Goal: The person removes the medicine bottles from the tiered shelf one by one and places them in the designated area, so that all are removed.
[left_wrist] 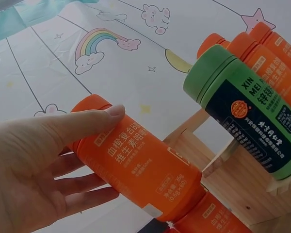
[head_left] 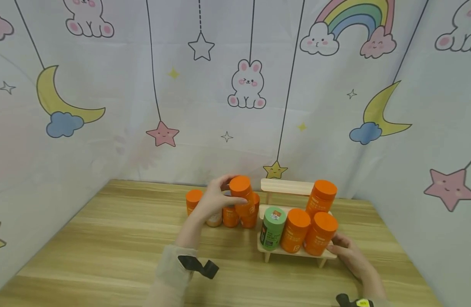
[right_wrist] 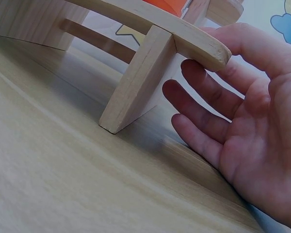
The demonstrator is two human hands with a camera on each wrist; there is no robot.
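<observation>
My left hand (head_left: 213,199) grips an orange vitamin bottle (head_left: 241,187), its thumb across the near side. In the left wrist view the bottle (left_wrist: 140,167) is tilted, its white-lettered label showing, just above another orange bottle (left_wrist: 216,216). My right hand (head_left: 352,257) holds the right end of a small wooden tiered rack (head_left: 287,186). Seen from the right wrist, its fingers curl at the end of the lower shelf board (right_wrist: 203,48). On that lower tier stand a green bottle (head_left: 273,230) and two orange bottles (head_left: 295,232). Another orange bottle (head_left: 322,194) stands behind, on a higher tier.
Left of the rack, several bottles stand on the wooden table (head_left: 116,247), among them an orange one (head_left: 193,199) and a pale one (head_left: 214,220), partly hidden by my left hand and forearm. A cloth backdrop (head_left: 204,106) with cartoon prints hangs behind and at both sides.
</observation>
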